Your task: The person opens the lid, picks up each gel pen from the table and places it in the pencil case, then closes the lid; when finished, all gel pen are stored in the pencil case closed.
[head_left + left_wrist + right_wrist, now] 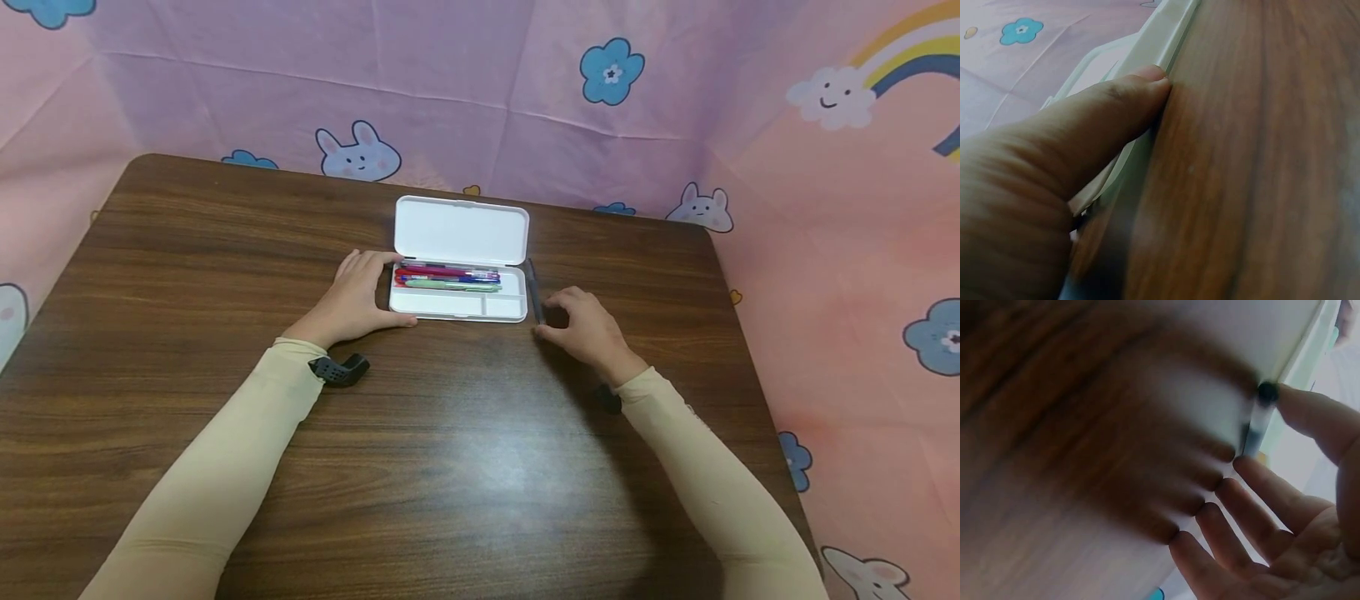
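A white pencil case (442, 305) lies on the table with its lid (461, 229) raised at the back. Inside, several pens are laid lengthwise, among them a red pen (431, 271) and a light green pen (450, 286). My left hand (348, 300) holds the case at its left end, thumb (1129, 94) along the front edge and fingers by the back corner. Just off the case's right side is a dark pen (534, 292). My right hand (588, 329) pinches its near end between thumb and index finger; the other fingertips touch the table in the right wrist view.
The brown wooden table (480, 467) extends around the case. Its back edge meets a pink and purple patterned cloth (465, 75), which also hangs along the right side. The case has a small divided compartment (504, 307) at its front right.
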Available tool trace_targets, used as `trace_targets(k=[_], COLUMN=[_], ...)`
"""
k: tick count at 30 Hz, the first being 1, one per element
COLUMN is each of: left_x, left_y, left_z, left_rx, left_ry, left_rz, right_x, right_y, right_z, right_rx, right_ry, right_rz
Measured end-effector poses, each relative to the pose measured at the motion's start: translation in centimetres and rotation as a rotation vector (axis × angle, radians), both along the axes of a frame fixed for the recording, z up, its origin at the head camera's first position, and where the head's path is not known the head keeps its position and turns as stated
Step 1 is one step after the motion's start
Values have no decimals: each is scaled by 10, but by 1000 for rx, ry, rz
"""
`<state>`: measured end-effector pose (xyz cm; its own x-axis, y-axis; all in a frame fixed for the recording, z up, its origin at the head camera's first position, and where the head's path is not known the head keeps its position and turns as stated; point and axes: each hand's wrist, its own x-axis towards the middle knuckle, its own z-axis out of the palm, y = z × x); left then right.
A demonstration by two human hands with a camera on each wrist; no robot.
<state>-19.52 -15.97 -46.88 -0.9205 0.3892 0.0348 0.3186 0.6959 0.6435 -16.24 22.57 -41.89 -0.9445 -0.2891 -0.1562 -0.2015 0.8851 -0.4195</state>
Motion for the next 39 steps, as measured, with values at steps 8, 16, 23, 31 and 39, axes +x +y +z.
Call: trace_targets(k=[8, 16, 23, 31, 39], left_x=[-1, -1, -1, -1, -2], left_y=[-1, 2, 1, 0, -1], left_z=[-2, -3, -2, -2, -3], left_rx=[-3, 2, 5, -3, 1], left_ry=[3, -1, 2, -4, 18], left_rz=[-7, -9, -2, 1, -9], right_x=[-1, 0, -3, 0, 4], right_y=[0, 7, 12, 11, 13], right_z=[2, -1, -2, -2, 2], right_rx=[23, 3, -31, -48, -13], right_ry=[11, 3, -14, 9, 2], right_rz=[-5, -73, -96, -110, -89])
